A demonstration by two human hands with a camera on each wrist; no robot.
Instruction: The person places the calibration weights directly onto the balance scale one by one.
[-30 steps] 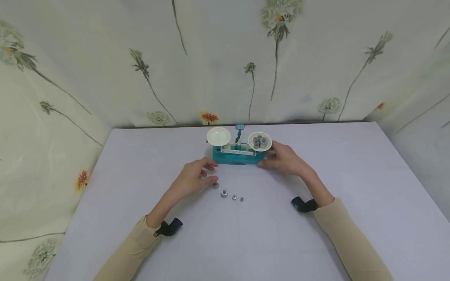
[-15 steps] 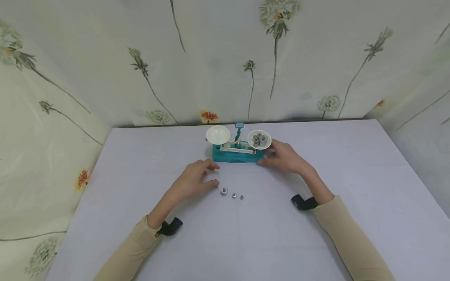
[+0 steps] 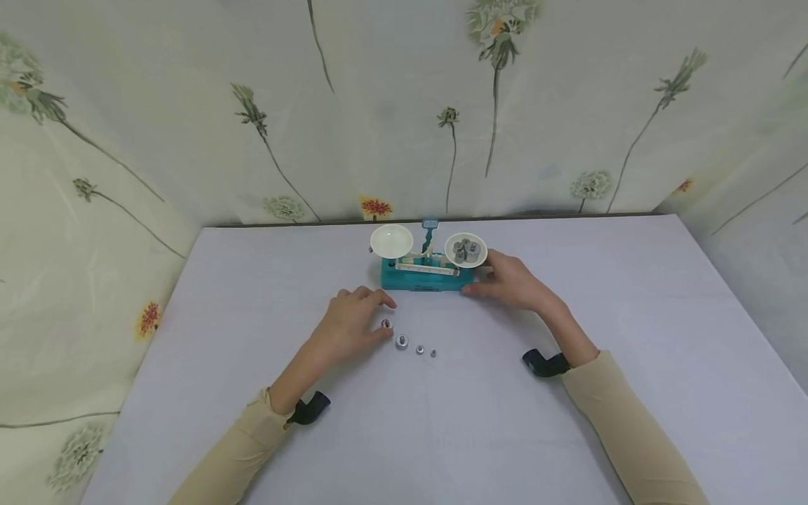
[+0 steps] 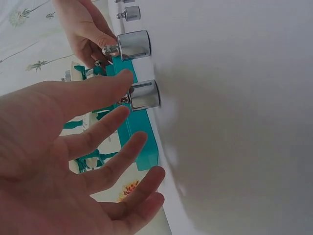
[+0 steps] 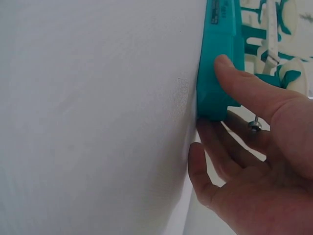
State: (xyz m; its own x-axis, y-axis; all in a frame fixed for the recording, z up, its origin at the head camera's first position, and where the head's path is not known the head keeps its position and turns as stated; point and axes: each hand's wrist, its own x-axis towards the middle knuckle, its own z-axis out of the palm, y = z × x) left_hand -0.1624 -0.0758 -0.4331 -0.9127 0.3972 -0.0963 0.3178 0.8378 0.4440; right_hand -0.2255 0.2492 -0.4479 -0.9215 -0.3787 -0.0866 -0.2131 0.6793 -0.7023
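A teal balance scale (image 3: 424, 282) stands near the table's back edge, its left pan (image 3: 392, 240) bare. In its right pan (image 3: 449, 254) sit several metal weights (image 3: 466, 250). My right hand (image 3: 513, 284) grips the right end of the base; in the right wrist view the thumb (image 5: 249, 88) lies on the front face, the other fingers around the end. My left hand (image 3: 351, 325) is around a silver weight (image 4: 145, 95) standing on the table, thumb and forefinger apart on either side of its knob. Contact with it is unclear.
To the right of that weight a row of three more stands on the white tabletop (image 3: 480, 421): a larger weight (image 3: 402, 341), a small one (image 3: 419, 349) and a tiny one (image 3: 433, 353). A flower-patterned curtain (image 3: 379, 105) hangs behind the table.
My left hand's fingers shift slightly around the leftmost weight, and its knob shows again between thumb and forefinger. The right hand stays on the scale. The head view tilts slightly.
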